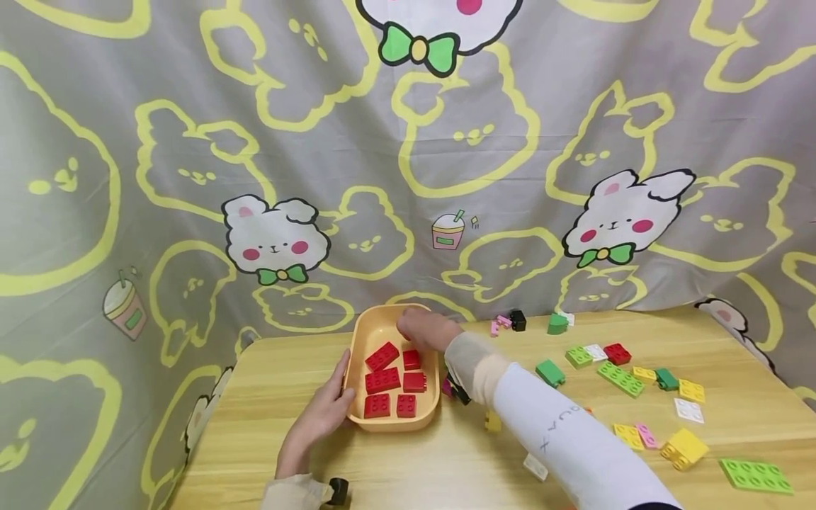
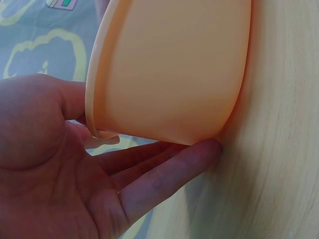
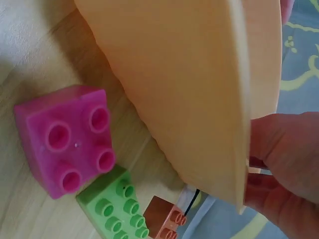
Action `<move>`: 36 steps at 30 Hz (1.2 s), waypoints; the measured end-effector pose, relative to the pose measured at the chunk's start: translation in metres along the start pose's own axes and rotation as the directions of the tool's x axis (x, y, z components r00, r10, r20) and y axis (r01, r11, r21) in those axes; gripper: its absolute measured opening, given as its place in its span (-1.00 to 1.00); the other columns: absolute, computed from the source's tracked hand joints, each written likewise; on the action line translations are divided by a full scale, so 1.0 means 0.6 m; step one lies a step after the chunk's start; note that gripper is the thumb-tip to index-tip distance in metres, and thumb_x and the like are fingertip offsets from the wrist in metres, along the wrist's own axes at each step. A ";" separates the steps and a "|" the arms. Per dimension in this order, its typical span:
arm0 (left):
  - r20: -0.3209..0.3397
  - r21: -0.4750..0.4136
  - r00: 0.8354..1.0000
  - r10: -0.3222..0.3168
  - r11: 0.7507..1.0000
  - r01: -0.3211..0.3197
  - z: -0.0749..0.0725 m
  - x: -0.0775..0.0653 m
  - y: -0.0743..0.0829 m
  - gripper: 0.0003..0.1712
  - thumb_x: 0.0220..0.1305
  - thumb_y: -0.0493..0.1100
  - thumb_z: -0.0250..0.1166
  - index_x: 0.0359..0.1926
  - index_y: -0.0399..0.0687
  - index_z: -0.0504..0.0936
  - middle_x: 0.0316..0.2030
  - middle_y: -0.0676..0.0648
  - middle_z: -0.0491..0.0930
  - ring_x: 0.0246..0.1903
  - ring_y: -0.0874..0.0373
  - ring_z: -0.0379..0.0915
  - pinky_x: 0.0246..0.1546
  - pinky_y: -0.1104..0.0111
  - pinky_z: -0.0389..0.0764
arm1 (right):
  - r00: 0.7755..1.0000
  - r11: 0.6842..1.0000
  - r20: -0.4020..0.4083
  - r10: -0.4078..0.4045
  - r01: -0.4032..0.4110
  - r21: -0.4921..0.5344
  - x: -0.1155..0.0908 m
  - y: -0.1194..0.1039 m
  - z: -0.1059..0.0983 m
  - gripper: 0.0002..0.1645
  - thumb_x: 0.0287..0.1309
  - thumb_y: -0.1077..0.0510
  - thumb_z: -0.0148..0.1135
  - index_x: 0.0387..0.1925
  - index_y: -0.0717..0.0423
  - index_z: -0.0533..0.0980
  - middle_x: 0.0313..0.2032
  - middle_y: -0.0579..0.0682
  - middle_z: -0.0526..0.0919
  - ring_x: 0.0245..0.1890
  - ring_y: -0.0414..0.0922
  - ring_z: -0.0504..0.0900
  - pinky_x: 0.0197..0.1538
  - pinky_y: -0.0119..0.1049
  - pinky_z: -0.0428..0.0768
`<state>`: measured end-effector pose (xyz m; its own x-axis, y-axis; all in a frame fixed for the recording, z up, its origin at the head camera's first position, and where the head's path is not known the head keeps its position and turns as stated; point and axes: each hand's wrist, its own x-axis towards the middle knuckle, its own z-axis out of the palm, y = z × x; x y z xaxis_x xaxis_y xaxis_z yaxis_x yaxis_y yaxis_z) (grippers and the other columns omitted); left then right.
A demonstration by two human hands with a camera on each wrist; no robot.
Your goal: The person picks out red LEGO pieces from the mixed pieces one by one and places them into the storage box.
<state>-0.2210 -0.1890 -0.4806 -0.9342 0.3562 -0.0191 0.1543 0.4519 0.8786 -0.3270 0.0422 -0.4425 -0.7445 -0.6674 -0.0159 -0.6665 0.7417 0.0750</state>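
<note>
A light orange plastic tray (image 1: pixel 365 333) stands on the wooden table, with several red toy bricks (image 1: pixel 382 380) lying inside. My left hand (image 1: pixel 328 407) holds the tray's left side: the thumb lies at the rim, and in the left wrist view the fingers (image 2: pixel 164 181) reach along the outer wall down to the table. Over the tray's far right corner is my right hand (image 1: pixel 430 328), its fingers bent down inside the rim. In the right wrist view the tray wall (image 3: pixel 179 89) hides those fingertips, so whether they pinch a brick cannot be made out.
Loose bricks lie to the right, among them a green brick (image 1: pixel 550 372), a yellow brick (image 1: pixel 684 449) and a lime brick (image 1: pixel 756 475). Close outside the tray are a magenta brick (image 3: pixel 67 139) and a light green brick (image 3: pixel 112 204). A patterned curtain (image 1: pixel 408 170) hangs behind the table.
</note>
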 end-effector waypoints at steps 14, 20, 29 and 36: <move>-0.006 0.047 1.000 0.008 0.999 -0.008 0.008 0.000 0.005 -0.23 0.41 -0.43 -0.08 0.54 -0.18 -0.17 0.35 -0.53 0.02 -0.02 -0.31 0.42 -0.30 0.07 0.70 | 0.992 0.991 0.072 0.101 -0.107 0.077 -0.010 -0.007 0.009 -0.94 0.17 0.29 0.26 -0.34 0.08 0.57 -0.46 -0.06 0.49 -0.36 -0.12 0.48 -0.26 -0.31 0.58; -0.014 0.074 1.000 0.013 0.997 -0.012 0.006 -0.001 0.003 -0.23 0.41 -0.41 -0.06 0.54 -0.17 -0.16 0.36 -0.49 0.04 0.00 -0.27 0.42 -0.25 0.08 0.69 | 0.996 0.977 0.046 0.074 -0.081 0.195 -0.018 0.002 -0.010 -0.52 -0.06 0.45 0.31 -0.02 0.15 0.55 -0.15 0.05 0.62 -0.23 -0.09 0.51 -0.16 -0.30 0.60; 0.013 -0.011 1.000 0.007 1.000 -0.007 0.001 -0.002 0.002 -0.23 0.43 -0.42 -0.12 0.54 -0.15 -0.22 0.33 -0.57 0.00 -0.06 -0.33 0.45 -0.38 0.07 0.71 | 0.978 0.895 -0.176 0.110 -0.021 0.446 -0.104 0.024 -0.043 -0.55 0.04 0.38 0.33 0.01 0.16 0.52 -0.04 0.10 0.60 -0.04 -0.02 0.54 0.00 -0.17 0.61; 0.022 -0.029 1.000 -0.002 1.000 0.002 0.004 0.000 -0.001 -0.23 0.44 -0.42 -0.13 0.54 -0.14 -0.23 0.34 -0.56 -0.01 -0.05 -0.33 0.45 -0.41 0.07 0.71 | 0.914 0.898 -0.369 0.169 0.012 0.440 -0.212 0.049 -0.043 -0.65 0.11 0.27 0.34 -0.03 0.16 0.55 -0.10 0.02 0.64 -0.10 -0.06 0.58 -0.04 -0.14 0.64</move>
<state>-0.2205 -0.1874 -0.4824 -0.9271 0.3734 -0.0313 0.1427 0.4290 0.8919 -0.2512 0.1471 -0.4127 -0.7789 -0.5091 0.3662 -0.6240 0.6876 -0.3714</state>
